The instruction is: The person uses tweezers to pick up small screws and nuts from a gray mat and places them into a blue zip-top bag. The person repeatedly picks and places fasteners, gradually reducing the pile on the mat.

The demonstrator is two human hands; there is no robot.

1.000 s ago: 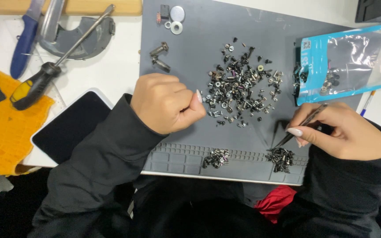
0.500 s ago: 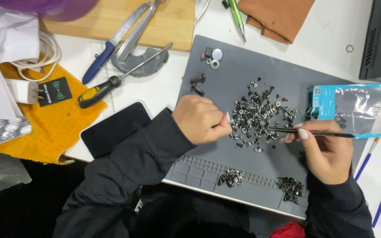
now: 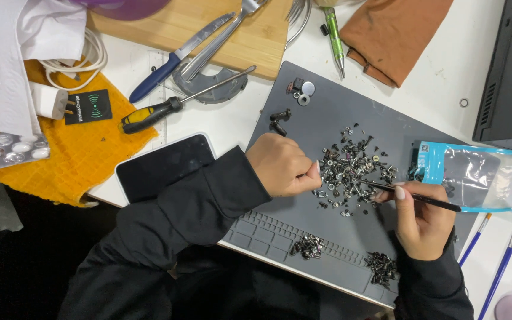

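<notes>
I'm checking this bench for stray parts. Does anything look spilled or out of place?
Nothing looks spilled. The loose screws lie in one heap on the grey mat, between the left hand and the right hand, which holds tweezers. Two smaller piles sit in the mat's front compartments. Oddly, cutlery lies among the tools.

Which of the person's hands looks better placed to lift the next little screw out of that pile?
Probably the right hand: it holds the black tweezers, whose tips already reach into the screw pile. The left hand is closed in a loose fist at the pile's edge, with no tool visible.
</notes>
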